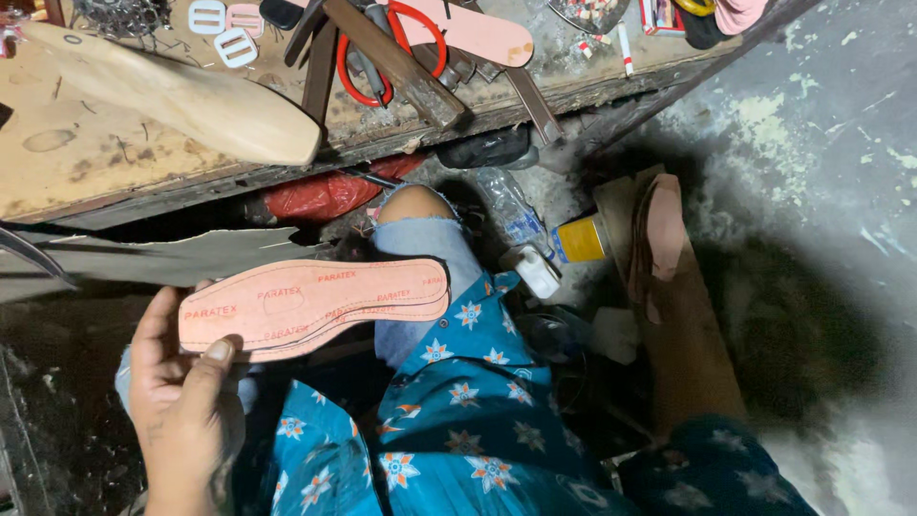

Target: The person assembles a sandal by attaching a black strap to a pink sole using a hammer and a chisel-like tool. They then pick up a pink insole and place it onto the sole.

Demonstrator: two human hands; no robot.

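A yellow-labelled can [580, 239] lies on the floor beside a white bottle [537, 271], below the workbench [86, 153] with red-handled scissors [368, 57], while the left hand [181, 382], palm up, pinches stacked pink shoe insoles [315, 306] under its thumb above the lap.

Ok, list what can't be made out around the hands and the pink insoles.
- Right hand: not in the head view.
- Left hand: the wrist is cut off by the bottom edge.
- Pink insoles: stacked, so the exact count is unclear.
- Scissors: the blades are hidden under the wooden strips.
- Yellow can: its contents don't show.
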